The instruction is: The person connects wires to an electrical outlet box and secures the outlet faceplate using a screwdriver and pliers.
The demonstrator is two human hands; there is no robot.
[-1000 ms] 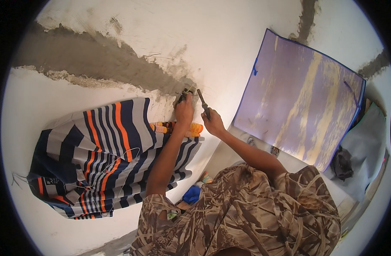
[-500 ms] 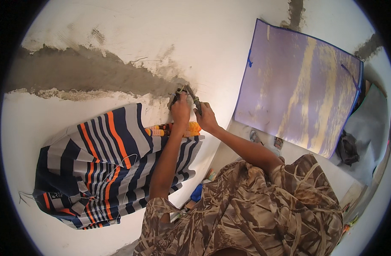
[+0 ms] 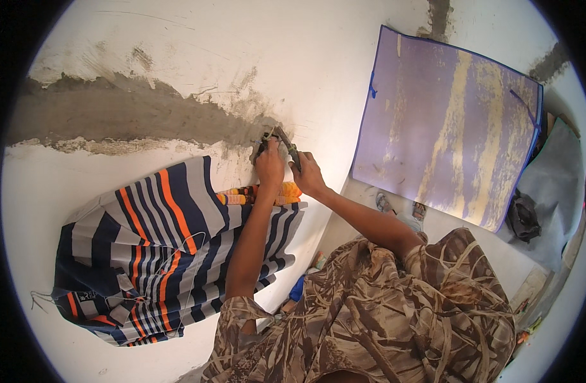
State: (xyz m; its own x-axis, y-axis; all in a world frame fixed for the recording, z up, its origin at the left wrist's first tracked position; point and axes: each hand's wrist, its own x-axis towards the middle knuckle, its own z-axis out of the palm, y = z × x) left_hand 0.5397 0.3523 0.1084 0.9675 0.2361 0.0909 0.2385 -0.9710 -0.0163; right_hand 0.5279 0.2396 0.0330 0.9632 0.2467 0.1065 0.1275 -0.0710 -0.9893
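Both my hands meet at a small opening in the wall, at the right end of a grey cement patch. My left hand is closed at the opening, with a small dark piece and thin wires at its fingertips; the exact grip is hidden by the fingers. My right hand grips a slim dark hand tool with a greenish handle. The tool's tip touches or nearly touches the wires; its kind is unclear.
A striped navy, grey and orange shirt hangs on the wall below the patch, beside orange-yellow patterned items. A large purple board leans at the right. A black bag lies beside a grey sheet.
The view has shifted slightly. Both hands stay at the opening, with the tool in nearly the same place.
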